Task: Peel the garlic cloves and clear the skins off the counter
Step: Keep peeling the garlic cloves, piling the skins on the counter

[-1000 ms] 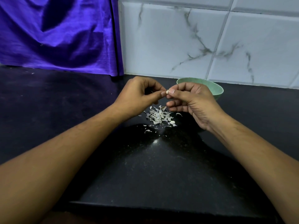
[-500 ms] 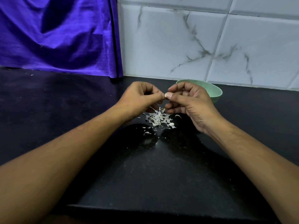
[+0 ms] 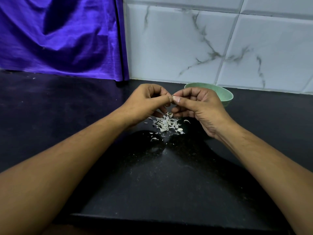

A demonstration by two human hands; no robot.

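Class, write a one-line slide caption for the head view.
Left hand and right hand pinch a clove above skins on the counter, bowl behind.

A dark, speckled bench (image 3: 169,184) stretches wide, glossy under the light. Dead centre sits a loose heap of pale garlic skins (image 3: 166,123), with stray flakes scattered just in front of it. Back right, near the wall, a green bowl (image 3: 225,97) stands on the surface.

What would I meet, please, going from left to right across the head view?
From the left: purple cloth → left hand → garlic clove, pinched by both hands → right hand → green bowl. The skin pile lies below the hands, so I leave it out.
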